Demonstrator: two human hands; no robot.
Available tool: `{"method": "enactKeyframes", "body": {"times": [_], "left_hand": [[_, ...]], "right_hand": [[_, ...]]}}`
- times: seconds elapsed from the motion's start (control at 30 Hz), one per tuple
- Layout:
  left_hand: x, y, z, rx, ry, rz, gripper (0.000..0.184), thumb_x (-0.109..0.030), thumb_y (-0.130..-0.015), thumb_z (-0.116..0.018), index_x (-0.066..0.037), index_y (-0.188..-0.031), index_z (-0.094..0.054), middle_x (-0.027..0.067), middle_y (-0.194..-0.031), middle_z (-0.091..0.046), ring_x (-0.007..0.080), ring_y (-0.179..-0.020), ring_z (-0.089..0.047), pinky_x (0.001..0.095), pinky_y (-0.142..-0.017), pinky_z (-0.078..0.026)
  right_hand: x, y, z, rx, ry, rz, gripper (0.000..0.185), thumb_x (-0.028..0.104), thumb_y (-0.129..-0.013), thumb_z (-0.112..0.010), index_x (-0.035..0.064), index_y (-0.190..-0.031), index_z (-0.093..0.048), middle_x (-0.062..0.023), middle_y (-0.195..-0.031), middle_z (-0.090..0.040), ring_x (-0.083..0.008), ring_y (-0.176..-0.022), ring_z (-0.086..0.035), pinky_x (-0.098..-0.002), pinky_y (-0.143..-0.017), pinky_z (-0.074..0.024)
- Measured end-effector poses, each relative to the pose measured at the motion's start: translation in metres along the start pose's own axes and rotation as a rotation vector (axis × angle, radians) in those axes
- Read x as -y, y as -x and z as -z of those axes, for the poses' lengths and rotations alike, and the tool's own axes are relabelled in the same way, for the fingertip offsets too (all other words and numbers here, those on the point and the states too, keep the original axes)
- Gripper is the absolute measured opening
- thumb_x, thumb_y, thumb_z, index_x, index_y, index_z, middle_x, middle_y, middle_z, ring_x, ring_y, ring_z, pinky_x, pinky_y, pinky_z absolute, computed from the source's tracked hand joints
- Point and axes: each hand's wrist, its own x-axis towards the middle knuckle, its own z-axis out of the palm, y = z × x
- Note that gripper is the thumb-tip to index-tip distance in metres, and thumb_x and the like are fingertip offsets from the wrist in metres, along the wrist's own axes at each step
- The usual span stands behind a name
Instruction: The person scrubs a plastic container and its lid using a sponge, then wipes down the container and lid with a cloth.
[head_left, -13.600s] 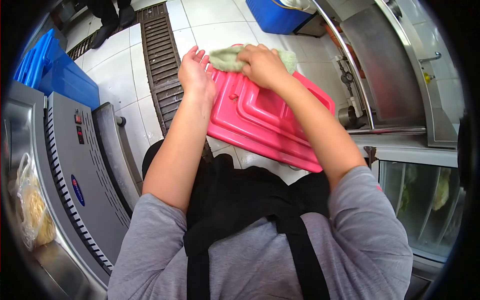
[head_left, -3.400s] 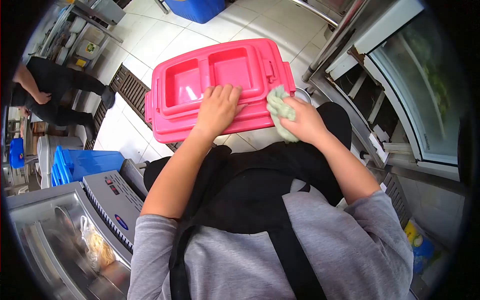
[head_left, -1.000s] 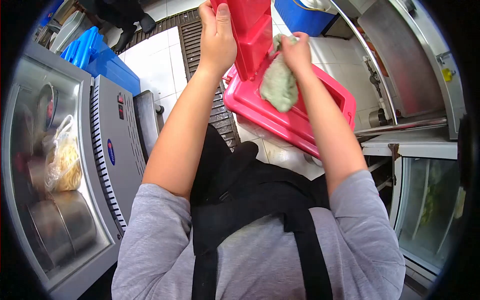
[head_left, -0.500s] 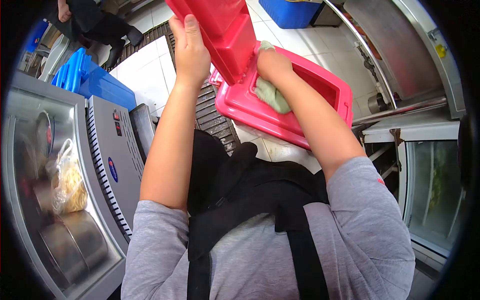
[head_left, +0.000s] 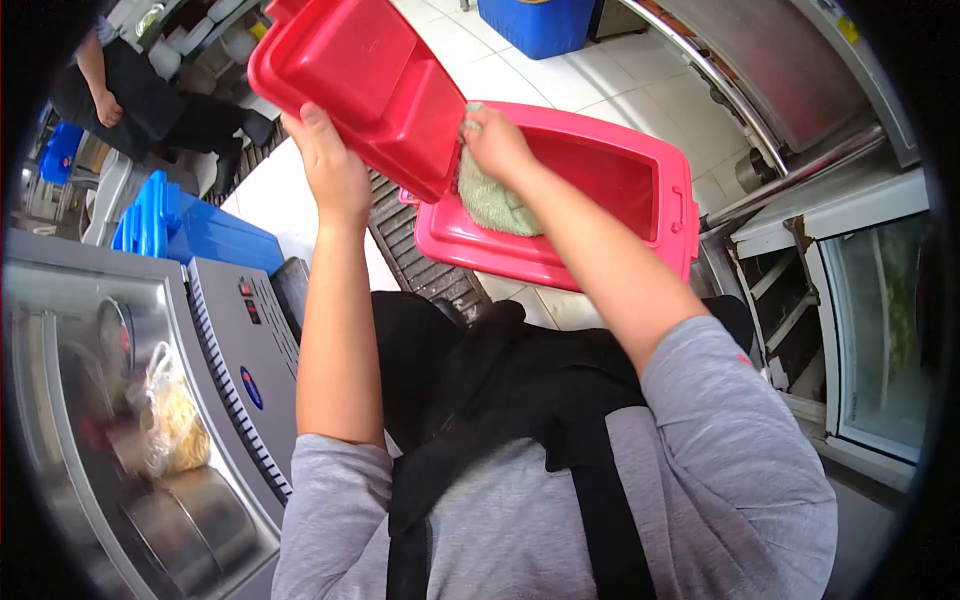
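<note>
At the lower left of the frame I see the glass case (head_left: 130,330), with a bag (head_left: 175,425) in it; the blue bin (head_left: 220,238) is just beyond, and another person (head_left: 150,105) is at the upper left. Right of these, the left hand (head_left: 338,180) is clamped on the edge of the red flap (head_left: 350,75), which tilts up over the left end of the tub (head_left: 535,115) at upper centre; I cannot tell how far its hidden fingers reach behind. The right hand (head_left: 497,145) is closed on the green cloth (head_left: 490,200) – bunched against the seam where flap meets tub, its loose end spread over the rim.

For a clean wipe I would hold the flap at this tilt, so the seam lies open to the fingertips; I would press the cloth into the corner with short strokes along the seam, and gather the loose end so it does not drag. The flap's weight seems to hang on the left hand – a slack grip could let it drop on the right knuckles.
</note>
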Motion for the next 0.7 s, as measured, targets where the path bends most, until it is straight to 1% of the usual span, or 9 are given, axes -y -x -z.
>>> {"method": "enactKeyframes", "body": {"times": [0.1, 0.17, 0.27, 0.33, 0.4, 0.43, 0.47, 0.53, 0.7], "left_hand": [[-0.004, 0.0, -0.005, -0.001, 0.132, 0.024, 0.055, -0.047, -0.104, -0.031, -0.005, -0.14, -0.03, 0.013, -0.135, -0.044, 0.0229, -0.124, -0.044, 0.0365, -0.107, -0.032], [-0.002, 0.003, -0.003, 0.005, 0.141, 0.033, 0.056, -0.048, -0.104, -0.031, -0.005, -0.14, -0.03, 0.0127, -0.134, -0.044, 0.0226, -0.123, -0.044, 0.0367, -0.106, -0.033], [0.0, 0.001, 0.0, 0.042, 0.131, 0.05, 0.058, -0.047, -0.103, -0.033, -0.011, -0.148, -0.021, 0.011, -0.145, -0.038, 0.0245, -0.132, -0.042, 0.0406, -0.109, -0.036], [-0.001, 0.001, -0.001, 0.045, 0.157, 0.067, 0.057, -0.047, -0.103, -0.033, -0.012, -0.147, -0.022, 0.0103, -0.145, -0.038, 0.0242, -0.132, -0.041, 0.0409, -0.109, -0.036], [-0.003, 0.003, -0.003, 0.052, 0.18, 0.078, 0.057, -0.047, -0.103, -0.033, -0.012, -0.147, -0.023, 0.0102, -0.144, -0.039, 0.0241, -0.132, -0.041, 0.0409, -0.109, -0.036], [-0.004, 0.003, -0.003, 0.052, 0.206, 0.088, 0.057, -0.047, -0.103, -0.034, -0.012, -0.146, -0.023, 0.0102, -0.144, -0.039, 0.0241, -0.132, -0.041, 0.0409, -0.109, -0.036], [-0.003, 0.002, -0.003, 0.058, 0.202, 0.083, 0.057, -0.047, -0.103, -0.034, -0.012, -0.146, -0.023, 0.0102, -0.144, -0.039, 0.0241, -0.132, -0.041, 0.0409, -0.109, -0.036], [-0.001, 0.001, -0.004, 0.054, 0.214, 0.051, 0.057, -0.047, -0.103, -0.033, -0.012, -0.146, -0.023, 0.0106, -0.144, -0.04, 0.0243, -0.13, -0.043, 0.0405, -0.109, -0.035], [-0.002, 0.002, -0.002, 0.059, 0.208, 0.07, 0.057, -0.046, -0.103, -0.032, -0.011, -0.146, -0.022, 0.0104, -0.143, -0.04, 0.0235, -0.129, -0.044, 0.0396, -0.109, -0.035]], "right_hand": [[0.002, 0.028, -0.007, -0.079, 0.09, 0.13, 0.03, 0.007, -0.084, -0.058, 0.0069, -0.113, -0.067, -0.0181, -0.119, -0.061, -0.0358, -0.11, -0.059, -0.0411, -0.092, -0.0484], [0.016, 0.05, 0.0, 0.036, 0.151, 0.135, 0.029, 0.005, -0.082, -0.057, 0.0078, -0.108, -0.069, -0.0133, -0.121, -0.059, -0.036, -0.111, -0.056, -0.0434, -0.093, -0.0477], [0.032, 0.081, 0.006, 0.135, 0.323, 0.229, 0.028, 0.004, -0.082, -0.056, 0.0087, -0.105, -0.07, -0.0117, -0.12, -0.059, -0.0353, -0.106, -0.058, -0.0438, -0.092, -0.0479], [0.034, 0.092, 0.004, 0.09, 0.287, 0.246, 0.025, 0.003, -0.08, -0.059, 0.0086, -0.101, -0.072, -0.0126, -0.113, -0.063, -0.0332, -0.103, -0.059, -0.0443, -0.088, -0.0486], [0.022, 0.093, -0.004, -0.026, 0.065, 0.329, 0.022, 0.004, -0.078, -0.063, 0.009, -0.097, -0.073, -0.0122, -0.098, -0.066, -0.0324, -0.1, -0.061, -0.0445, -0.085, -0.0488], [0.025, 0.09, 0.0, -0.081, 0.001, 0.343, 0.019, 0.009, -0.079, -0.067, 0.0055, -0.098, -0.067, -0.0144, -0.085, -0.065, -0.035, -0.091, -0.063, -0.0458, -0.079, -0.0484], [0.031, 0.091, 0.001, -0.088, -0.005, 0.344, 0.019, 0.009, -0.079, -0.067, 0.0055, -0.098, -0.067, -0.0144, -0.085, -0.065, -0.035, -0.091, -0.063, -0.0458, -0.079, -0.0484], [0.046, 0.093, 0.002, -0.074, -0.115, 0.027, 0.023, 0.014, -0.083, -0.067, 0.0019, -0.099, -0.056, -0.0201, -0.082, -0.066, -0.0402, -0.083, -0.064, -0.0497, -0.075, -0.0484], [0.069, 0.085, 0.005, -0.109, -0.135, 0.096, 0.031, 0.013, -0.083, -0.068, 0.003, -0.102, -0.046, -0.0229, -0.079, -0.065, -0.0431, -0.08, -0.064, -0.0519, -0.07, -0.0485]]}}
